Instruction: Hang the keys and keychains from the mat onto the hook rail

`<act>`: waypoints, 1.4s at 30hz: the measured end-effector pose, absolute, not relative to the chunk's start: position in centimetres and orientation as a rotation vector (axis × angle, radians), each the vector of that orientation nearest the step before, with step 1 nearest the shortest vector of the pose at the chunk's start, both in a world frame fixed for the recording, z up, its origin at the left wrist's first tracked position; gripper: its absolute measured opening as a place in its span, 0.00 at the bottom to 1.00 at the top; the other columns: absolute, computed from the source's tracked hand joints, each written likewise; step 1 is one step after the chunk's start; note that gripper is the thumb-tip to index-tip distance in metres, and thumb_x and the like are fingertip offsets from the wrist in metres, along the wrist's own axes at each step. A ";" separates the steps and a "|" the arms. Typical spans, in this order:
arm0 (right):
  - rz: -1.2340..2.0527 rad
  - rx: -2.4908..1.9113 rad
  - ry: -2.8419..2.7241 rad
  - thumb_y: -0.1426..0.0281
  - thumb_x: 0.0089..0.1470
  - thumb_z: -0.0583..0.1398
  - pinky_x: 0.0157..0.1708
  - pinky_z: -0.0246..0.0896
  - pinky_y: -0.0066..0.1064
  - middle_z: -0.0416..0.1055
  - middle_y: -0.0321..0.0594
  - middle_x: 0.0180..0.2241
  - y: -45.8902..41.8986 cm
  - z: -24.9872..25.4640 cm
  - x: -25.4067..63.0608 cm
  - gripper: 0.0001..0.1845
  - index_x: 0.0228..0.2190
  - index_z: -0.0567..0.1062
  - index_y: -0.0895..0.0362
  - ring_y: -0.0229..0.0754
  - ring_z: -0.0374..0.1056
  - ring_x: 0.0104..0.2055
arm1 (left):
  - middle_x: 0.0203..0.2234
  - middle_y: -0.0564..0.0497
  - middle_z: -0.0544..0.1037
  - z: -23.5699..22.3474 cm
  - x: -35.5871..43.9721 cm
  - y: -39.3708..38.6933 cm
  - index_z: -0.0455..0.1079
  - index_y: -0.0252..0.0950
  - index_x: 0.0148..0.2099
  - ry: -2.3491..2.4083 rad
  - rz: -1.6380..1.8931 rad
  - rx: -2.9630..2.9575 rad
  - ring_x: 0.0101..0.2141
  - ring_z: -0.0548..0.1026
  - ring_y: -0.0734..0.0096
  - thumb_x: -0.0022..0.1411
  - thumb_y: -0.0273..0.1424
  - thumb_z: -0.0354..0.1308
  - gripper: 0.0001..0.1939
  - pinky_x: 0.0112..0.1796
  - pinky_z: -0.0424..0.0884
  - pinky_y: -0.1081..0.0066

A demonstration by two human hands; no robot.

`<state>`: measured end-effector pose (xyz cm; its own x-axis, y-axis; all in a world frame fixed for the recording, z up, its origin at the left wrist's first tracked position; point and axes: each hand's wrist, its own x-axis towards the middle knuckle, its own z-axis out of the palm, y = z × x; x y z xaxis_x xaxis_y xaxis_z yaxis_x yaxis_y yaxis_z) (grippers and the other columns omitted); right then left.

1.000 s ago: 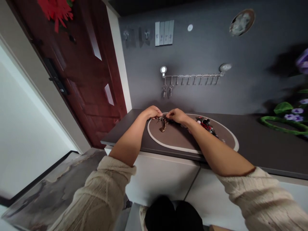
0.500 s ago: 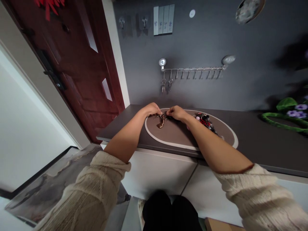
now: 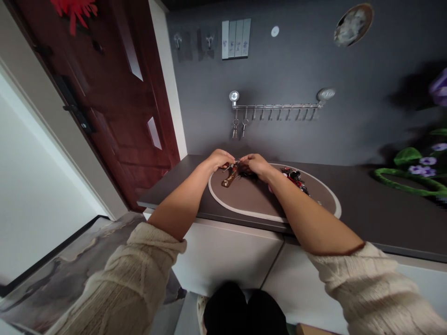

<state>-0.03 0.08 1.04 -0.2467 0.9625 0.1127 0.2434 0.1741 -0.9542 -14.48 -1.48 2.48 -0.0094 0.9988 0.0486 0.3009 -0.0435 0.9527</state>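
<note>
A brown strap-like key fob (image 3: 227,181) with keys hangs tilted just above or on the oval brown mat (image 3: 251,204); I cannot tell if it touches. My left hand (image 3: 220,159) is closed in a pinch on the metal ring end of this keychain. Close beside it, my right hand (image 3: 256,164) also pinches at the ring, its fingertips almost meeting the left ones. Keys dangle below the fingers, some hidden by the hands. Beyond my right wrist, a pile of keys and red and black trinkets (image 3: 296,178) lies on the mat.
A hook rail (image 3: 279,106) is fixed to the grey wall, with two key sets (image 3: 235,128) on its left hooks. A green wreath-like ring (image 3: 405,186) with purple flowers sits on the counter (image 3: 359,204) at right. A dark red door (image 3: 129,121) stands at left.
My fingertips have come closer together at the ring. The brown fob has swung lower left and straightened. The view has tilted up slightly.
</note>
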 end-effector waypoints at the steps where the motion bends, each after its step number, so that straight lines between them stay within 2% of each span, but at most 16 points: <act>1: 1.135 -1.157 -1.620 0.78 0.42 0.55 0.19 0.51 0.23 0.65 0.35 0.18 0.0 1.2 -0.1 0.03 0.24 0.68 0.60 0.31 0.57 0.18 | 0.15 0.54 0.68 2.5 -14.4 -1.5 0.68 0.30 0.24 1.413 1.119 1.452 0.18 0.64 0.82 0.42 0.20 0.57 0.02 0.22 0.58 0.77; 8: 1.024 -1.013 -1.595 0.70 0.43 0.56 0.21 0.52 0.23 0.64 0.34 0.23 -0.4 1.8 -0.3 0.09 0.31 0.66 0.57 0.30 0.58 0.21 | 0.15 0.55 0.67 2.6 -14.2 -1.4 0.67 0.31 0.25 1.393 1.287 1.473 0.17 0.63 0.81 0.41 0.22 0.58 0.04 0.21 0.57 0.76; 15: 0.849 -0.973 -1.745 0.69 0.41 0.57 0.27 0.52 0.25 0.64 0.34 0.21 -0.1 1.4 0.0 0.07 0.24 0.69 0.61 0.30 0.56 0.23 | 0.17 0.54 0.69 2.6 -14.1 -1.3 0.67 0.32 0.23 1.303 1.373 1.529 0.20 0.64 0.80 0.40 0.24 0.58 0.03 0.25 0.59 0.75; 29: 1.022 -0.846 -1.555 0.66 0.39 0.58 0.28 0.55 0.25 0.65 0.34 0.20 0.8 1.1 0.2 0.09 0.24 0.68 0.60 0.30 0.58 0.22 | 0.26 0.51 0.73 2.5 -14.0 -0.9 0.70 0.33 0.30 1.104 1.421 1.398 0.24 0.66 0.81 0.41 0.30 0.61 0.10 0.26 0.58 0.77; 36: 1.015 -0.782 -1.509 0.65 0.41 0.58 0.31 0.57 0.26 0.66 0.35 0.22 0.5 1.8 0.6 0.10 0.24 0.67 0.60 0.31 0.61 0.24 | 0.29 0.49 0.73 2.2 -13.4 -0.8 0.70 0.33 0.34 0.976 1.480 1.364 0.25 0.67 0.81 0.46 0.29 0.58 0.10 0.25 0.59 0.79; 42: 1.020 -0.752 -1.464 0.65 0.41 0.57 0.29 0.57 0.27 0.64 0.33 0.20 0.1 2.6 1.1 0.10 0.24 0.65 0.60 0.31 0.60 0.23 | 0.30 0.49 0.73 1.6 -12.8 -0.5 0.69 0.34 0.35 1.097 1.555 1.434 0.26 0.67 0.80 0.49 0.32 0.55 0.10 0.26 0.60 0.79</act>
